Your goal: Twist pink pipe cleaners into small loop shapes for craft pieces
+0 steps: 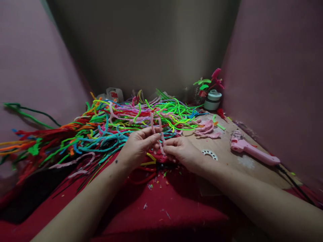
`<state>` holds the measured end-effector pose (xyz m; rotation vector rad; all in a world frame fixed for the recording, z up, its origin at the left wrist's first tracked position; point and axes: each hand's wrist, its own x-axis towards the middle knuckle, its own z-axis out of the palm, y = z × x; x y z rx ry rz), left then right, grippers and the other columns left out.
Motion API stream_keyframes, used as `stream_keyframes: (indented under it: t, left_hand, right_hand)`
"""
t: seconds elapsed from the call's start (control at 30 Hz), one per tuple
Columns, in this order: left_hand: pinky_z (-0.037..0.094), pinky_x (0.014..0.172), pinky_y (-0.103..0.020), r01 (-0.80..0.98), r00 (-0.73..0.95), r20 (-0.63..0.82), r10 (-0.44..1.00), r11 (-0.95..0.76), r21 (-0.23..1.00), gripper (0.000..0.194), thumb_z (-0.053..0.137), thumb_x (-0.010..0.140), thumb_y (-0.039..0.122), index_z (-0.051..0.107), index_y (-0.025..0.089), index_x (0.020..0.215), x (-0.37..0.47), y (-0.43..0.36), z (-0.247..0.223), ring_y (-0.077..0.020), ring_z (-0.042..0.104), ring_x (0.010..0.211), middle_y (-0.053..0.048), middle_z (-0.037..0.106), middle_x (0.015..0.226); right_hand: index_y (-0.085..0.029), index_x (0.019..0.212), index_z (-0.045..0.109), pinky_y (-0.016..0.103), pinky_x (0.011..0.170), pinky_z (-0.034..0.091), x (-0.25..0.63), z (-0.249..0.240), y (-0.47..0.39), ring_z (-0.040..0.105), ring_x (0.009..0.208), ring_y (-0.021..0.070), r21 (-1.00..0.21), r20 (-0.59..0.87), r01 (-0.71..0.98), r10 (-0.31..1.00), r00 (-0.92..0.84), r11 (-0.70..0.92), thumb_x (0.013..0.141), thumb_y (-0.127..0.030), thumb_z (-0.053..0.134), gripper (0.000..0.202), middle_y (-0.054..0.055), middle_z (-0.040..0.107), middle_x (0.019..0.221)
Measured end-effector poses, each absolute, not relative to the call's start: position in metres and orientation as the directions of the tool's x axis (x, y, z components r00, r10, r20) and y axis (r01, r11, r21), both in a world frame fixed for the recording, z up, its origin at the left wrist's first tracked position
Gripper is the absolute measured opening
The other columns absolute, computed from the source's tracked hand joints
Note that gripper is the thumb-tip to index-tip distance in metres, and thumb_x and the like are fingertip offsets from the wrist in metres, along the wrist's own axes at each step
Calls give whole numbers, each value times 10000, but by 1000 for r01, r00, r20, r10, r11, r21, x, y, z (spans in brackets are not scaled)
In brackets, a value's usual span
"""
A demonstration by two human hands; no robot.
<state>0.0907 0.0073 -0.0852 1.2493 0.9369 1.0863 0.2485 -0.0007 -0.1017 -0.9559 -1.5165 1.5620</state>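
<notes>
Between my two hands is a light pink pipe cleaner [152, 121], bent so that two ends stand up side by side. My left hand [142, 141] is closed on it, thumb against the fingers. Just below and to the right, my right hand [182, 152] pinches its lower part. Behind both hands spreads a large heap of pipe cleaners [106, 141] in green, red, orange, blue, yellow and purple. Several pink fuzzy petal-like pieces [208, 129] lie to the right of the heap.
At right, a pink hot glue gun [254, 153] with a dark cord rests on a brown board [227, 171]. Near it is a white holed arc [209, 154]. A pale container [213, 99] stands by pink and green craft flowers [216, 79]. Scraps dot the red cloth [151, 215].
</notes>
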Motion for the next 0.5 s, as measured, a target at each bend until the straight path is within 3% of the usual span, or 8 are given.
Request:
stream_keyframes:
  t: [0.23, 0.5]
  left_hand:
    - [406, 484, -180, -24, 292, 19, 956, -12, 1000, 231, 671, 733, 330, 637, 144, 866, 88, 9, -89, -68, 496, 481, 27, 552, 555]
    - [384, 426, -178, -52, 261, -67, 963, 83, 995, 206, 640, 759, 339, 612, 141, 809, 88, 11, -86, -83, 510, 428, 37, 526, 491]
  right_hand:
    - [-155, 517, 486, 231, 445, 204, 249, -102, -1, 306, 418, 56, -991, -23, 129, 888, -458, 41, 679, -187, 476, 166, -56, 402, 446]
    - [-154, 558, 532, 211, 407, 225, 249, -102, 0, 345, 395, 56, -998, -55, 56, 873, -484, -32, 694, -220, 520, 151, -50, 446, 442]
